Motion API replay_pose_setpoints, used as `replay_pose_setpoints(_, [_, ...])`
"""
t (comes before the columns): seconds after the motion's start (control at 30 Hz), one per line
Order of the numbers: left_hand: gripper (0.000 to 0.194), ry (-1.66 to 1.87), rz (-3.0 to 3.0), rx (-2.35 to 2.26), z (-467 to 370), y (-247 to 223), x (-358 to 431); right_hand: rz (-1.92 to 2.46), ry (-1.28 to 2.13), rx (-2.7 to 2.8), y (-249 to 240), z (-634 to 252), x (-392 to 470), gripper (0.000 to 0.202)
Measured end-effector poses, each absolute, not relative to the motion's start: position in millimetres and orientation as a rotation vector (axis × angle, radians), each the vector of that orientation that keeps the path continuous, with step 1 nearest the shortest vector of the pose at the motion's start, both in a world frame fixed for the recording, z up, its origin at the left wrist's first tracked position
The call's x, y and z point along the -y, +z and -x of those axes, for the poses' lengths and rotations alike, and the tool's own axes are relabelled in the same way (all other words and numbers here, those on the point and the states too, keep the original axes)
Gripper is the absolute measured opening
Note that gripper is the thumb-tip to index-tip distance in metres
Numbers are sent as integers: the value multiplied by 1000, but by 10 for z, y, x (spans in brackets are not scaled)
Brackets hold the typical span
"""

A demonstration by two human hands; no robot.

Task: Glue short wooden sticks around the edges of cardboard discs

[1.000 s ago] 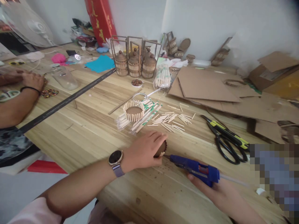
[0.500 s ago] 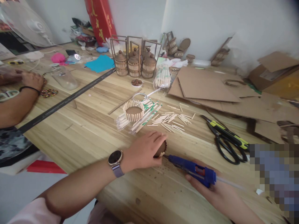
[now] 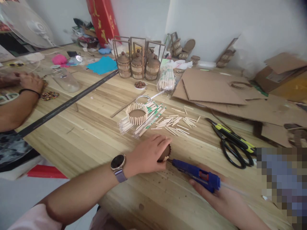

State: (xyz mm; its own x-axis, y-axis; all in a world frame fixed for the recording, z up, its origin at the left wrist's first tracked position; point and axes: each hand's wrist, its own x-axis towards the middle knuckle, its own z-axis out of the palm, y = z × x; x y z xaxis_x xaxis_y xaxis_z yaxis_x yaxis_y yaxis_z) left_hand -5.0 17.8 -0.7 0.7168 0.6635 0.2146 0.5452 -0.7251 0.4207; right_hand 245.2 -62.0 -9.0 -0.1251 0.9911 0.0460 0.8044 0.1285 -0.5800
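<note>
My left hand (image 3: 150, 154), with a watch on the wrist, grips a round brown cardboard disc (image 3: 166, 152) with a ridged edge. A short pale stick or two shows at the disc's lower rim; my fingers hide much of the rest. In my right hand (image 3: 217, 195) is a blue glue gun (image 3: 198, 175), its nozzle beside that rim. Whether the tip touches the disc I cannot tell. Beyond my left hand, a ring of upright sticks around a brown base (image 3: 137, 115) stands on wrapped chopsticks (image 3: 150, 123). Cut sticks (image 3: 172, 121) lie loose to its right.
Black scissors (image 3: 233, 147) and a yellow-black cutter (image 3: 235, 137) lie at right, before cardboard sheets (image 3: 213, 88). Lidded baskets in tall frames (image 3: 137, 65) stand behind, near a small dish of brown beads (image 3: 140, 85). Another person's hands (image 3: 28, 81) handle beads at left.
The glue gun has shifted very slightly left, its nozzle still by the disc's rim. My left hand holds the disc in the same place.
</note>
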Motion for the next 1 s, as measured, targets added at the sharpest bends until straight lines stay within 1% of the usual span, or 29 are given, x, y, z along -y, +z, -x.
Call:
replay_pose_setpoints(0.1, [66,506,-2587,-944,49,-8,-178,1736,554,2029,-117,-2462,624,33])
replay_pose_setpoints(0.23, [66,515,-2594,-941,50,-22,-181,1659,603,2079,-17,-2391,597,22])
replay_pose_setpoints(0.4, [67,506,-2599,-954,50,-23,-181,1646,667,2073,78,-2337,565,17])
replay_pose_setpoints(0.8, [65,499,-2626,-953,51,-16,-181,1556,699,2175,102,-2336,558,19])
replay_pose_setpoints(1.0, [65,507,-2632,-951,52,-24,-180,1515,601,2181,76,-2347,561,17])
